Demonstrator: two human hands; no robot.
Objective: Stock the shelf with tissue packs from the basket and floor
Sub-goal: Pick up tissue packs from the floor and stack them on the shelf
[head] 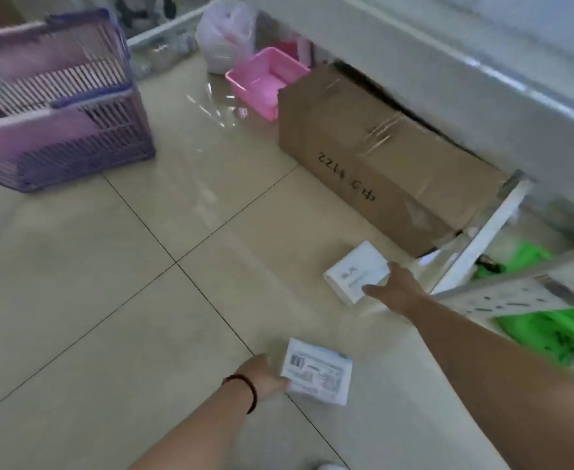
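Two white tissue packs lie on the tiled floor. The nearer pack (318, 371), printed side up, is gripped at its left edge by my left hand (262, 374), which wears a dark wrist band. The farther pack (355, 271) sits beside the cardboard box; my right hand (397, 288) reaches over its right edge with the fingers around it. The purple basket (58, 103) stands at the far left and looks empty from here. The white shelf (448, 72) runs along the right side.
A taped cardboard box (380, 157) lies under the shelf edge. Behind it are a pink tub (265, 81) and a white plastic bag (224, 32). Green bags (556, 330) sit on the low shelf level at right, behind a white shelf upright (482, 239).
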